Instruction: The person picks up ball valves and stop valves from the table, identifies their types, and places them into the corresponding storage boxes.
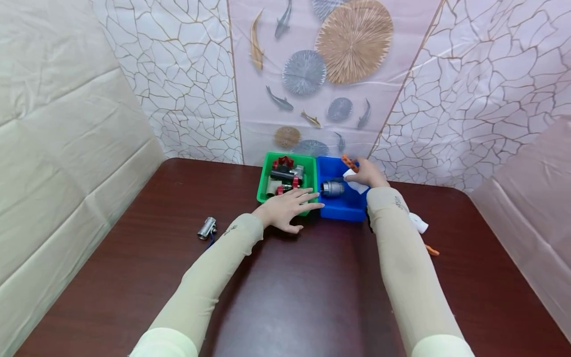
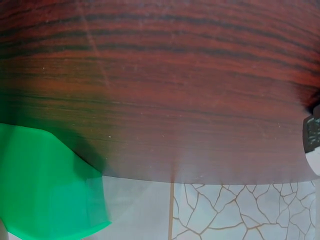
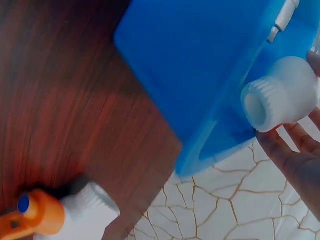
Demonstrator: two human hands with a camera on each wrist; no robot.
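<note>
My right hand [image 1: 373,174] holds a white plastic ball valve [image 1: 358,185] with an orange handle [image 1: 350,163] over the blue bin [image 1: 342,214]. In the right wrist view, fingers [image 3: 277,150] curve around the white valve's body [image 3: 295,87], its ribbed open end facing out. Inside the blue bin lies a grey metal valve [image 1: 332,189]. My left hand [image 1: 284,207] spreads its fingers over the front edge of the green bin [image 1: 263,186], fingertips reaching toward the blue bin. That green bin contains several valves with red handles [image 1: 284,161]. The left wrist view shows the green bin's side [image 2: 45,185].
A small metal valve with a blue handle [image 1: 207,228] lies on the dark wooden table [image 1: 285,297] at the left. Partly behind the right forearm is another white valve [image 1: 418,223] with an orange handle [image 1: 431,250]. Patterned cloth [image 1: 196,89] hangs behind the bins.
</note>
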